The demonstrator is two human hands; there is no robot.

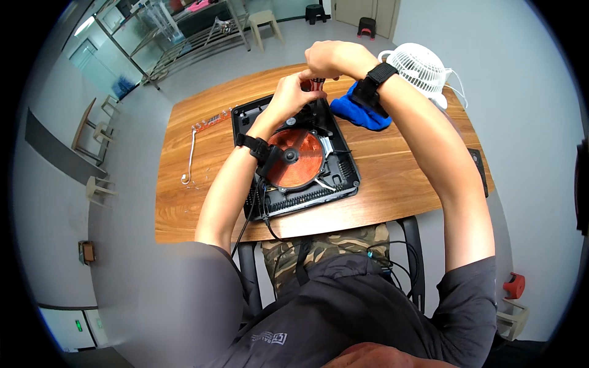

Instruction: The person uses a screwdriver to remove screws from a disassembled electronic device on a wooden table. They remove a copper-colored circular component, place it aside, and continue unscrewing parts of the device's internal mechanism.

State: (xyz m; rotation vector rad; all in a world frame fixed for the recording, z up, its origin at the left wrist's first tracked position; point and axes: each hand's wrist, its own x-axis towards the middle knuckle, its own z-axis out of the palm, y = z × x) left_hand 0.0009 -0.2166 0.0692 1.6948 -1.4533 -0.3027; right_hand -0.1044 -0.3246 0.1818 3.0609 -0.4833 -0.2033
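Observation:
An opened induction cooker (350, 178) with a black plastic housing lies on the table in front of me. Its round copper coil (307, 165) is exposed. Over the housing's far edge, a screwdriver (317, 85) with a red, white and dark handle stands roughly upright; its tip is hidden. My left hand (291, 97) is closed around the lower handle, thumb along its side. From above, my right hand (336, 57) closes on the top of the handle, its fingers partly hidden. Both wrists wear black straps.
Left of the cooker lie a narrow orange circuit board (213, 120) and its white cable (191, 156). A blue cloth (361, 115) is bunched at the right, near a white fan (417, 66). A dark flat object (478, 172) rests at the right table edge (392, 211).

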